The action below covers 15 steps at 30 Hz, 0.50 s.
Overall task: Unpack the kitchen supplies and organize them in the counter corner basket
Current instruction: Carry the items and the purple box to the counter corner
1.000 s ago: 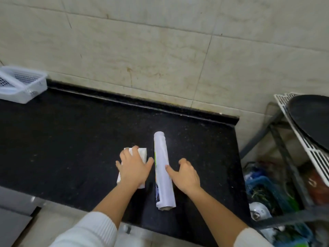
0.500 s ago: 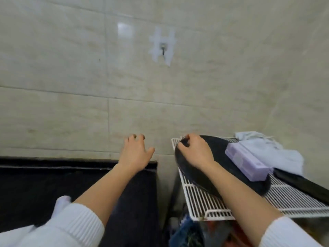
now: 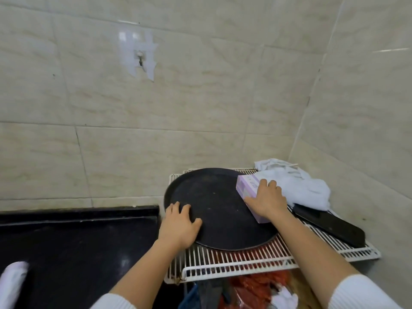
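A long purple box (image 3: pixel 246 190) lies on the right side of a round black tray (image 3: pixel 218 206) that rests on a white wire rack (image 3: pixel 245 262). My right hand (image 3: pixel 267 199) lies over the box's near half, fingers wrapped around it. My left hand (image 3: pixel 178 224) rests flat on the tray's left rim, fingers spread and holding nothing. The white roll (image 3: pixel 12 282) shows only as a blurred end on the black counter (image 3: pixel 78 253) at the bottom left. The basket is out of view.
A crumpled white cloth (image 3: pixel 294 186) sits at the rack's back right corner, with a black cleaver-like blade (image 3: pixel 330 224) beside it. Below the rack are red and blue bags (image 3: pixel 252 288). Tiled walls meet at the right, and a hook (image 3: pixel 140 58) hangs on the wall.
My view has swung right from the counter to the rack. My right hand moved from the tray's rim onto the purple box; my left hand came down onto the tray's left rim.
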Tool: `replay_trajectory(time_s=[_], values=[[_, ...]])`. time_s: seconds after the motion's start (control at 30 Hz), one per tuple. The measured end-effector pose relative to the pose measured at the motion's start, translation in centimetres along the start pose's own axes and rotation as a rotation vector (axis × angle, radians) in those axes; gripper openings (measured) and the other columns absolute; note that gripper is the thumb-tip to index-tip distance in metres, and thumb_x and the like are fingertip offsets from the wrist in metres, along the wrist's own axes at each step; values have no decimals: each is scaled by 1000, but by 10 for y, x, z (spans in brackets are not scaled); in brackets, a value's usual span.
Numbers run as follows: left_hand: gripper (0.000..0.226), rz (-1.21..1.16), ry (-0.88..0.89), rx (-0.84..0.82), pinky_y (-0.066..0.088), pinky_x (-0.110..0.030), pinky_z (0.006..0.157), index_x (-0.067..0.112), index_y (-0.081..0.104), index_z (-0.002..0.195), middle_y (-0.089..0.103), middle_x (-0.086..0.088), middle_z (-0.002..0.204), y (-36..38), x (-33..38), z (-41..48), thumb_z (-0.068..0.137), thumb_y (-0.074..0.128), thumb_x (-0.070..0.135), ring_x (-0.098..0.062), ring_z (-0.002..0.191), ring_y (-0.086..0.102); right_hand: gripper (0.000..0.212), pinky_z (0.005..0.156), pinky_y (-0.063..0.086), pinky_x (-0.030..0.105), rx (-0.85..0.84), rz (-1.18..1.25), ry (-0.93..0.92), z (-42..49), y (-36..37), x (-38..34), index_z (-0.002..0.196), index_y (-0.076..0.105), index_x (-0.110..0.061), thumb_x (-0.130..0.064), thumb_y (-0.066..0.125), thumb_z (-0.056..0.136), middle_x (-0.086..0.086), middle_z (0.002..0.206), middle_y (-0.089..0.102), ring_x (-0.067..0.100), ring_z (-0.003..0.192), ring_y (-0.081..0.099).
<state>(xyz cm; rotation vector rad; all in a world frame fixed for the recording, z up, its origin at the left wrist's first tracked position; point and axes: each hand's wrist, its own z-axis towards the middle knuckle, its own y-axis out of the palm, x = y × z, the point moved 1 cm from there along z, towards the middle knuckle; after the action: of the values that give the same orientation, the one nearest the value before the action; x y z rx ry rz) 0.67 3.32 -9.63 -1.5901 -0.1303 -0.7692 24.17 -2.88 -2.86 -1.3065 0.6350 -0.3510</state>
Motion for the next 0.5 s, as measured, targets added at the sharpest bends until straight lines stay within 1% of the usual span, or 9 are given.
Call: replay_trajectory(time_s=[0.07, 0.17, 0.27, 0.33, 0.37, 0.4, 0.5], values=[[67, 0, -10, 4, 16, -44, 119, 23, 26, 148, 16, -9, 160, 1, -1, 0, 90, 39, 53, -28, 148, 6, 73, 89, 45, 41, -46, 49, 12, 0, 4, 6, 138, 29, -13, -45, 64, 82, 16, 134, 42, 37, 119, 49], [68, 9, -21, 7, 19, -45, 118, 25, 26, 148, 16, -8, 160, 1, 0, 1, 89, 38, 55, -27, 148, 5, 73, 85, 46, 39, -21, 67, 12, -2, 4, 7, 140, 27, -14, -41, 64, 83, 16, 134, 44, 36, 117, 52], [68, 43, -17, -58, 16, -46, 119, 23, 22, 149, 13, -9, 161, -4, 2, 1, 91, 37, 54, -29, 148, 3, 69, 76, 43, 36, 7, 97, -17, -10, -2, -8, 138, 30, -14, -40, 64, 84, 16, 131, 47, 36, 114, 54], [67, 60, -9, -112, 16, -47, 120, 22, 20, 150, 10, -10, 161, -11, 2, 0, 93, 37, 51, -30, 148, 1, 69, 75, 42, 36, 18, 143, -69, -17, -7, -27, 138, 32, -13, -40, 63, 83, 16, 131, 48, 37, 114, 54], [65, 63, 7, -111, 16, -47, 120, 21, 21, 150, 10, -11, 161, -15, 2, -1, 94, 37, 50, -30, 148, 2, 68, 76, 43, 36, 27, 175, -105, -21, -10, -40, 137, 34, -13, -40, 63, 82, 16, 131, 48, 36, 114, 54], [63, 65, 31, -77, 18, -47, 119, 20, 23, 150, 13, -12, 161, -21, -1, -4, 95, 37, 48, -30, 148, 5, 67, 76, 44, 37, 35, 212, -144, -25, -13, -54, 136, 36, -13, -40, 63, 81, 15, 131, 49, 36, 114, 54], [56, 96, 103, 138, 28, -45, 114, 18, 32, 145, 26, -12, 155, -47, -26, -22, 95, 40, 41, -28, 144, 18, 59, 72, 40, 35, 45, 322, -266, -42, -14, -104, 127, 43, -13, -39, 63, 78, 14, 127, 52, 35, 109, 55]])
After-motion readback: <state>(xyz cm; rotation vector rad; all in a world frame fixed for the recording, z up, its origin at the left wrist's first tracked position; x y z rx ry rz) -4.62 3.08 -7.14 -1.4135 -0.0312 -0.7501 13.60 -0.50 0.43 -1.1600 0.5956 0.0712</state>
